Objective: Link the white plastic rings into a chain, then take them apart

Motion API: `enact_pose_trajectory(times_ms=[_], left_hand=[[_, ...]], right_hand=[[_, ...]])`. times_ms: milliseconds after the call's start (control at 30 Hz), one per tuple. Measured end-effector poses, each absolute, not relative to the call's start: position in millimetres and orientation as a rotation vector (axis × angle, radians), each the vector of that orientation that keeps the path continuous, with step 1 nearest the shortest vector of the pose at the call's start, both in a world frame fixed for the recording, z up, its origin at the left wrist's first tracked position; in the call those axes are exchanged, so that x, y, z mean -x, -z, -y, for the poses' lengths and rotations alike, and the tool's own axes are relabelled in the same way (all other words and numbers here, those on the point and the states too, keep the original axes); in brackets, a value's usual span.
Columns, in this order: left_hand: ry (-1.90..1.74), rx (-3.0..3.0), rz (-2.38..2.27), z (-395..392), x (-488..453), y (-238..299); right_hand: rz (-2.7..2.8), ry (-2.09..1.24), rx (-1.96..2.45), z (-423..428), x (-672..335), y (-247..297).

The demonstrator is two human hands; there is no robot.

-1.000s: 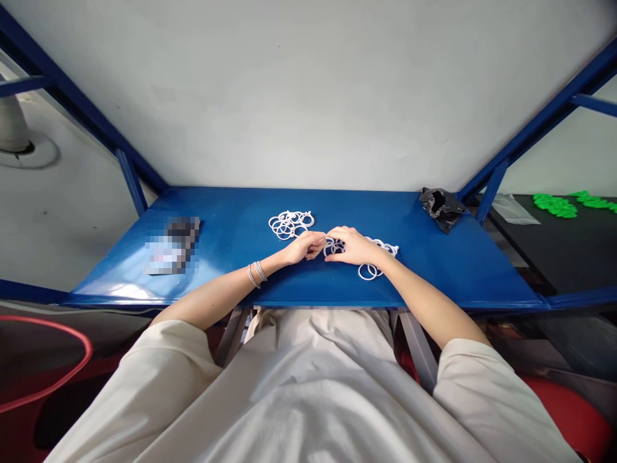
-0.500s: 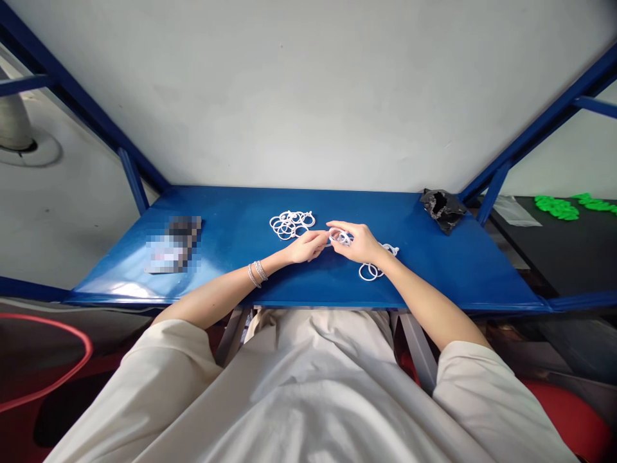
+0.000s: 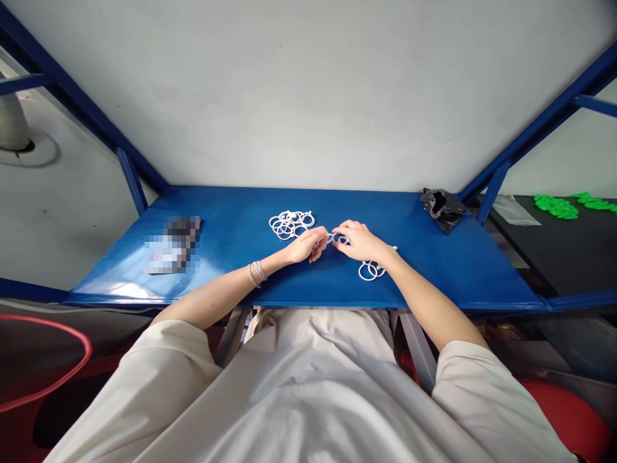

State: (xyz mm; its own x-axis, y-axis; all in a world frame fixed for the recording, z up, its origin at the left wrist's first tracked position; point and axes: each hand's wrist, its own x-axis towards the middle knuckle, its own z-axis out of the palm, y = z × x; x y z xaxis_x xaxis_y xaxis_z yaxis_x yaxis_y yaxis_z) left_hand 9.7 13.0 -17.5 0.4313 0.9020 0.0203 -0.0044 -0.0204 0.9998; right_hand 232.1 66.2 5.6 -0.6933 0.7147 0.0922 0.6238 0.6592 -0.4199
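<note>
My left hand [image 3: 307,245] is closed, its thumb and fingers pinching a white ring [image 3: 330,238] that shows between the two hands. My right hand [image 3: 359,240] curls its fingers over more white rings [image 3: 343,238], partly hidden under the palm. To the left, just beyond my left hand, lies a pile of white rings [image 3: 285,226] with small tabs. A few further white rings [image 3: 369,271] lie below my right wrist, partly covered by it.
The blue tabletop [image 3: 231,218] carries a torn black plastic bag [image 3: 443,209] at the back right. A blurred-out flat item [image 3: 173,247] lies at the left. Green pieces [image 3: 556,207] and a clear bag [image 3: 515,211] rest on a dark surface to the right.
My hands have drawn slightly apart, and a white ring now shows between them. My right hand has turned over, palm more downward, covering its rings. The pile has stayed put.
</note>
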Motion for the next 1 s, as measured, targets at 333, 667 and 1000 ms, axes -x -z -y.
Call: enact_pose_trajectory(times_ms=[333, 667, 1000], left_hand=[[-0.896, -1.482, -0.82, -13.6, -5.9, 18.5], [-1.068, -1.836, -0.821, -13.0, -3.6, 21.0], [-1.028, -1.85, -0.818, -8.8, -4.5, 21.8]], right_hand=[[2.516, -0.55, 0.763, -62.4, -227.7, -7.0], [2.526, -0.783, 0.723, -55.7, -229.2, -17.1], [2.485, -0.764, 0.804, -52.1, -226.6, -20.0]])
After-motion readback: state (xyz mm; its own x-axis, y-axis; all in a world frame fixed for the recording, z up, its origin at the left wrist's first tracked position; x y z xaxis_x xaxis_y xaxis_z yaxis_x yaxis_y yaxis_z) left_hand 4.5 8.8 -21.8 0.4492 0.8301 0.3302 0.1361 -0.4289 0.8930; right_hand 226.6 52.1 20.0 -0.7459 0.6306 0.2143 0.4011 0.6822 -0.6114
